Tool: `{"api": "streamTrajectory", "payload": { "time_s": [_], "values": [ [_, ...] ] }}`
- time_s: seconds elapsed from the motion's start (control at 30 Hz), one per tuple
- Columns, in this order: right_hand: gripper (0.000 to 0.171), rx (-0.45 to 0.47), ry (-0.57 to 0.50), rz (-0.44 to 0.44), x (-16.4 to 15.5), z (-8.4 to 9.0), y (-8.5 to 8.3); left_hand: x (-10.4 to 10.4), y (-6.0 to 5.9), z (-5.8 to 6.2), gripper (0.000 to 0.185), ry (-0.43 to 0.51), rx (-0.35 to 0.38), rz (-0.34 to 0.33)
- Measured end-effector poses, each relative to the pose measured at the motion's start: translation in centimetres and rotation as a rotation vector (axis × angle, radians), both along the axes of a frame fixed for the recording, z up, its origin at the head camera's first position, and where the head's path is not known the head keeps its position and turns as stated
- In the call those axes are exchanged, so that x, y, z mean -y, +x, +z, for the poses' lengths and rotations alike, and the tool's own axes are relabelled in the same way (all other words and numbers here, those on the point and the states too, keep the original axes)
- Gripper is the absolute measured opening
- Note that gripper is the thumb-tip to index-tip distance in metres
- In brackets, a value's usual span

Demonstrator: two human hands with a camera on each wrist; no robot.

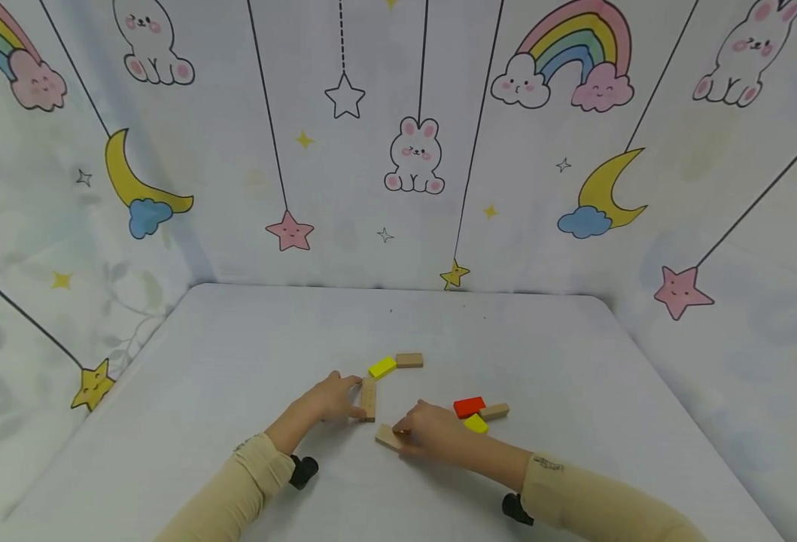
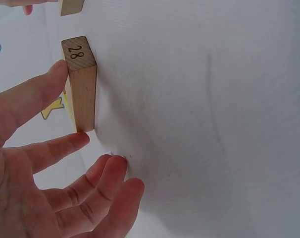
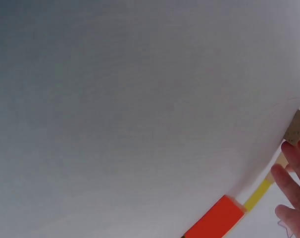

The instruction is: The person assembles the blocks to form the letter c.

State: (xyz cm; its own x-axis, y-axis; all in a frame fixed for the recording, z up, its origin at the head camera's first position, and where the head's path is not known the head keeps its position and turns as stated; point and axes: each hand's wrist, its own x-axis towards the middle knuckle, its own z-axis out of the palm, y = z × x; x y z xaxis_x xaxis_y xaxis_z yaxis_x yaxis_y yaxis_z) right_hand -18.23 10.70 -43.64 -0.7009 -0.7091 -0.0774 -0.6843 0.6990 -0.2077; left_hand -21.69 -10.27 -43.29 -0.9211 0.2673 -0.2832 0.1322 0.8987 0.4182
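A white table point(image 1: 235, 391) fills the lower frame, walled by cloth printed with rainbows, moons and rabbits. Nearest, low and right of centre, the right hand point(image 1: 432, 436) rests its curled fingers on a flat plain block point(image 1: 387, 436). Just left and above, the left hand point(image 1: 330, 399) pinches a numbered block point(image 1: 368, 399) standing on edge, thumb and forefinger on its ends. Right of the hands lie a red block point(image 1: 469, 406), a yellow one point(image 1: 476, 424) and a plain one point(image 1: 494, 411). Farthest, at centre, sit another yellow block point(image 1: 382, 366) and a tan block point(image 1: 409, 360).

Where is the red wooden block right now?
In the head view, the red wooden block lies right of centre, just beyond the right hand, touching a small yellow block.
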Motion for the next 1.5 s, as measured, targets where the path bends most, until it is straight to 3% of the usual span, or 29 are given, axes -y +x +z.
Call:
{"api": "streamTrajectory", "payload": {
  "time_s": [0.67, 1.5],
  "values": [
    [0.033, 0.048, -0.017, -0.052, 1.3, 0.0, -0.3, -0.1, 0.4, 0.8, 0.069, -0.006, 0.012, -0.01],
    [0.031, 0.043, -0.026, -0.086, 1.8, 0.1, 0.0, 0.2, 0.1, 0.9, 0.071, 0.013, 0.039, 0.015]
  ]
}}
